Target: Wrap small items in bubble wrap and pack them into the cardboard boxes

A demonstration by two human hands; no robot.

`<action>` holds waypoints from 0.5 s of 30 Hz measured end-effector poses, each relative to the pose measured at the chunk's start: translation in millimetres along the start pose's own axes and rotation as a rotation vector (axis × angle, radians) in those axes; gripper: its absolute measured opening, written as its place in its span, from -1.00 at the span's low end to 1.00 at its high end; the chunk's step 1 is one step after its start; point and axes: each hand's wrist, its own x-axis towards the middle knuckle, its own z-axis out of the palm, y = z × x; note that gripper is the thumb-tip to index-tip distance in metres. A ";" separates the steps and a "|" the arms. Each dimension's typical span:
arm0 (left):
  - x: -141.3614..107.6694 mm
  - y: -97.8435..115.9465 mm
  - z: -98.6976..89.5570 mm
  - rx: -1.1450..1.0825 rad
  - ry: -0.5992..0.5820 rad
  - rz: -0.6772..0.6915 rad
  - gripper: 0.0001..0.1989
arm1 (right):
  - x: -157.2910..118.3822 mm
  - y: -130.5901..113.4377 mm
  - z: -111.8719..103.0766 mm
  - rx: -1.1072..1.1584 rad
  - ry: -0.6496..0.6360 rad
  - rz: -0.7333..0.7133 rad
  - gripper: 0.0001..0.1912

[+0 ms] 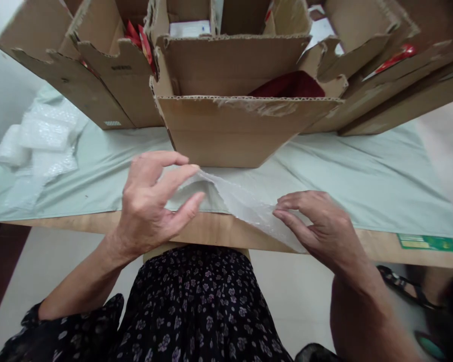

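Pale green cloth point(317, 166) spreads below. My right hand point(320, 226) pinches a filmy plastic sheet point(245, 203) near its closer end; its length slants away leftward to my left hand point(145, 203), thumb apart, grip unclear. Beyond those fingers stands a cardboard box point(237, 130).

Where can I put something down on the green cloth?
The green cloth looks bare between the right hand and the right-hand boxes, and between the left hand and the bubble wrap. The middle's crowded: clear plastic stretches between the hands, near the front box.

soft light (blurry edges)
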 end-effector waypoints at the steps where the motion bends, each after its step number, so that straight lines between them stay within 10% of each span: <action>1: 6.6 5.9 1.1 -0.014 -0.048 0.040 -0.73 | 0.8 -1.9 -1.4 -0.010 -0.019 -0.022 -0.91; 8: 41.1 33.7 22.2 0.129 -0.388 0.317 -0.85 | 8.8 -24.1 -23.2 -0.041 -0.064 -0.132 -0.92; 15: 19.2 -28.9 0.0 0.149 -0.558 -0.002 -0.76 | -9.8 -5.0 -57.9 -0.126 0.007 -0.046 -0.97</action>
